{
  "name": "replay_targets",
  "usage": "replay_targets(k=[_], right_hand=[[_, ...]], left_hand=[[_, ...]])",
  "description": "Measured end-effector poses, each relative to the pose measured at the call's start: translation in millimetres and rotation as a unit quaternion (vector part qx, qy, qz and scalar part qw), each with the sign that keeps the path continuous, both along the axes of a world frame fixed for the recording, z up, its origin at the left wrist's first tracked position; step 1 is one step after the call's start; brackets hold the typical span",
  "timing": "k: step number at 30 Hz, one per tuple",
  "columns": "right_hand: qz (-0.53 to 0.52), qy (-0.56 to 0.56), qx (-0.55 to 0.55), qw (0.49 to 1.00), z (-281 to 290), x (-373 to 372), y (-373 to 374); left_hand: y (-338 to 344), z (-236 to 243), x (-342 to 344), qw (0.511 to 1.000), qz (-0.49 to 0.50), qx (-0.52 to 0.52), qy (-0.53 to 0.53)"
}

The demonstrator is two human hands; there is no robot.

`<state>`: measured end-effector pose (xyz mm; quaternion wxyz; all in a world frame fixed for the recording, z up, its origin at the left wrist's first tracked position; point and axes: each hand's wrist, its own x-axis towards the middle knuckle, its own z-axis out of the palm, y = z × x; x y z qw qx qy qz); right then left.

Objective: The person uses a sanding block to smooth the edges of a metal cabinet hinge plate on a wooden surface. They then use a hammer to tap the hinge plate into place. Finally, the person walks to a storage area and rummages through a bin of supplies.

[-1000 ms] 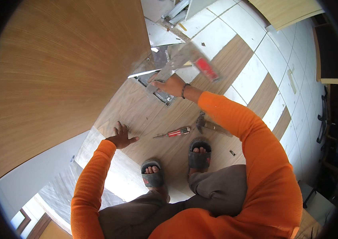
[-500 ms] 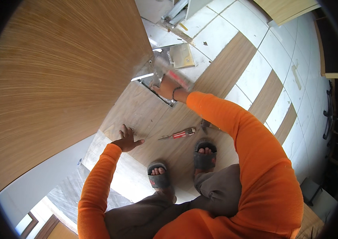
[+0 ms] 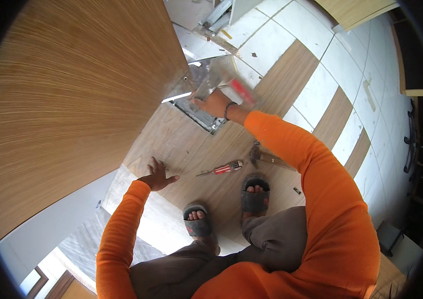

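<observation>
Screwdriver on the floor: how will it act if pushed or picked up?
The screwdriver is likely stiff: its shaft looks straight. Probably handle-heavy, as the handle is much thicker. A push may slide or swivel it; it lies on smooth-looking wood-patterned flooring.

Screwdriver [image 3: 228, 168]: on the floor [image 3: 166, 132], right of our left hand [image 3: 156, 178].
Hammer [image 3: 254, 155]: right of the screwdriver, nearer us than our right hand [image 3: 215, 104].
Panel [image 3: 82, 109]: left of both our hands.

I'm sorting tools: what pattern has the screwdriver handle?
Screwdriver handle: red and white stripes, dark speckled end; head view.
</observation>
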<state>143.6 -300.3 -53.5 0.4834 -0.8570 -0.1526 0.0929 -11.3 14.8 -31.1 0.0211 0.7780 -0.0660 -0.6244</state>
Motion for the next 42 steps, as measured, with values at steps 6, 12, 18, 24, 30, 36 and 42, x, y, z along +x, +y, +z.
replay_targets(k=[6, 12, 18, 24, 30, 36, 42], right_hand=[[0.045, 0.061, -0.018, 0.997, 19.8, -9.2, 44.1], [0.119, -0.034, -0.205, 0.971, 22.2, -20.5, 63.5], [0.116, -0.051, -0.174, 0.976, 11.1, -13.4, 72.8], [-0.035, -0.182, -0.135, 0.973, -64.4, 3.6, 29.0], [0.129, -0.01, -0.13, 0.983, 39.1, 1.0, 47.4], [0.083, -0.033, -0.225, 0.97, 18.4, -24.0, 65.6], [0.053, 0.036, -0.153, 0.986, -34.4, -3.2, 44.8]], left_hand=[[-7.8, 19.4, 4.4, 1.0, -0.003, 0.019, 0.017], [-11.1, 15.3, 3.5, 1.0, 0.0, 0.018, 0.008], [-2.5, 9.8, -0.9, 1.0, 0.004, 0.009, 0.001], [-24.3, 16.7, 10.8, 1.0, -0.017, -0.01, 0.001], [-1.4, 9.5, -0.2, 1.0, 0.014, 0.002, -0.005], [-8.0, 13.8, -0.7, 1.0, 0.014, -0.005, -0.009], [-14.4, 6.1, 1.2, 1.0, -0.016, -0.009, -0.023]])
